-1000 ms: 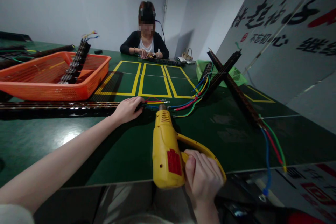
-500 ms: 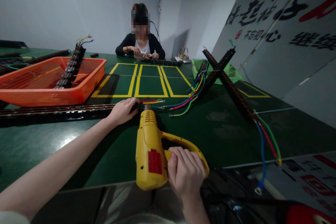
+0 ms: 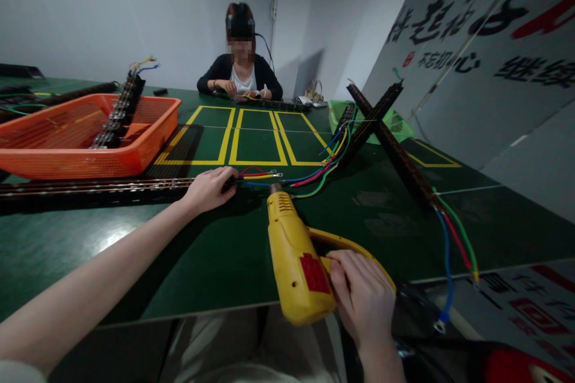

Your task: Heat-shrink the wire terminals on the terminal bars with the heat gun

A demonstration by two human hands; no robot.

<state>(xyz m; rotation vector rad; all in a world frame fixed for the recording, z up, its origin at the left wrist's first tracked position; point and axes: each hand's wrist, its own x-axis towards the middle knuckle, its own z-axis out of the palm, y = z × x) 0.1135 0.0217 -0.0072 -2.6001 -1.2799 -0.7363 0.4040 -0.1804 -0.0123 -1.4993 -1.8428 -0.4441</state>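
My left hand (image 3: 210, 190) is closed on the right end of a long black strip (image 3: 99, 194) lying across the table. Red, yellow and blue wires (image 3: 258, 176) with metal ring ends come out to the right of its fingers. My right hand (image 3: 365, 293) grips the handle of a yellow heat gun (image 3: 299, 257) with a red label. The gun's metal nozzle points away from me, at the blue wire near its ring end. More blue, red and green wires (image 3: 317, 175) from another strip lie just right of the nozzle.
An orange basket (image 3: 153, 149) holding a black strip stands at the left. Two crossed black strips (image 3: 393, 146) rest at the right, by a green basket (image 3: 402, 125); wires hang over the table's edge. Across the green table (image 3: 341, 227), a person (image 3: 242, 75) handles another strip.
My right hand has moved the heat gun to the right, and its nozzle has shifted along the blue wire toward the ring ends. My left hand has stayed nearly in place.
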